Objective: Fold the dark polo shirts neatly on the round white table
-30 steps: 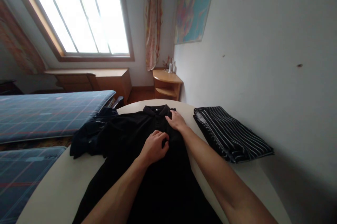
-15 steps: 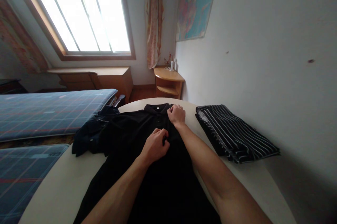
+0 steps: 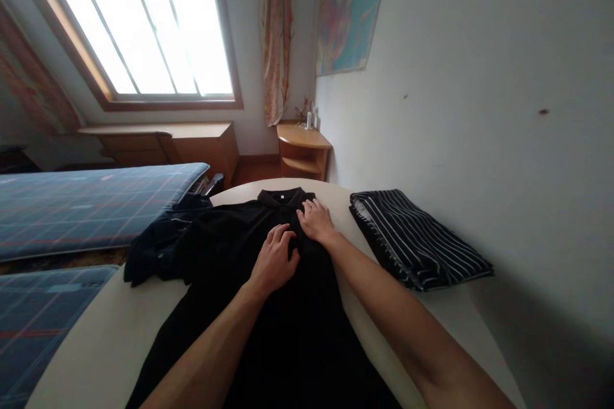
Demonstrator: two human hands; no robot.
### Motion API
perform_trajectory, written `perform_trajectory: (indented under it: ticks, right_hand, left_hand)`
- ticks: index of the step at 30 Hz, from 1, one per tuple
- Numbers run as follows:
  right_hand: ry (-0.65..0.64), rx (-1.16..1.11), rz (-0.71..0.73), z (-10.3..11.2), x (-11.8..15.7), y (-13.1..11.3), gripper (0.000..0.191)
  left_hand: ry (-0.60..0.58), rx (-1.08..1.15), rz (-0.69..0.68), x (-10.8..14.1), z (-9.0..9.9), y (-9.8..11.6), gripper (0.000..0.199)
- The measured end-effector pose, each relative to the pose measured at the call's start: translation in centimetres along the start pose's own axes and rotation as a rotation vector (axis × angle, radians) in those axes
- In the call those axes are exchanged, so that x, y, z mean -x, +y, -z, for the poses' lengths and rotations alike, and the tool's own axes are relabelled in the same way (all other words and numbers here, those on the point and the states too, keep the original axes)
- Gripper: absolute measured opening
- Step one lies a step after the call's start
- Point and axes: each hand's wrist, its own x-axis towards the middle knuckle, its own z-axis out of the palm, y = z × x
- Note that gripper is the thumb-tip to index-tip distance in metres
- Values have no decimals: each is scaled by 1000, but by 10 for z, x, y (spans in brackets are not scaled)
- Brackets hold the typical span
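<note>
A black collared shirt (image 3: 230, 236) lies spread on the pale round table (image 3: 96, 326), its collar at the far edge and its body running toward me. On the upper chest rests my right hand (image 3: 315, 219), fingers stretched out over the cloth just below the collar's right side. My left hand (image 3: 275, 256) is lower and to the left, on the front near the buttons, its fingers loosely curved and apart from the thumb. Neither hand grips any cloth that I can see. The shirt's right sleeve is hidden or tucked out of sight.
Folded black-and-white striped cloth (image 3: 417, 236) lies at the table's right, near the wall. Dark blue clothing (image 3: 153, 255) sits at the left edge. Beyond it are beds with blue plaid mattresses (image 3: 96, 204). A wooden corner shelf (image 3: 304, 137) stands behind the table.
My right hand has uncurled from a closed grip near the collar and moved slightly down, now flat on the shirt. The left hand's fingers have loosened a little. The view has shifted slightly right.
</note>
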Motion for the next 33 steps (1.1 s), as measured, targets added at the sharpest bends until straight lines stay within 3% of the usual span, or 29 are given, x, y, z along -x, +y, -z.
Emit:
perform_trajectory:
  ticks: [6,10,13,20,25,29,33]
  right_hand:
    - [-70,1,137,11,68,-15,52]
    - [-111,-6,223,23,118,-12,57]
    - [-162,-59,234,33,141,-4,58]
    - [-169,-123,192,44,152,27,64]
    - [-125,-124,180,55,155,47,41]
    - [-145,-89,135,70,162,49,27]
    - [-259,-70,28,89,171,44,30]
  left_hand:
    - [-159,-174,66,1,-7,-4,48]
    - [-192,-217,42,-2,-8,-5,49]
    - [-211,-237,48,-9,-10,-6,51]
    - [-250,-241,108,-39,-22,-12,54]
    - [-242,-218,151,-62,-33,-21,53]
    - [-188,-189,174,-71,-36,-23,50]
    - [-78,-148,130,-68,-31,-19,42]
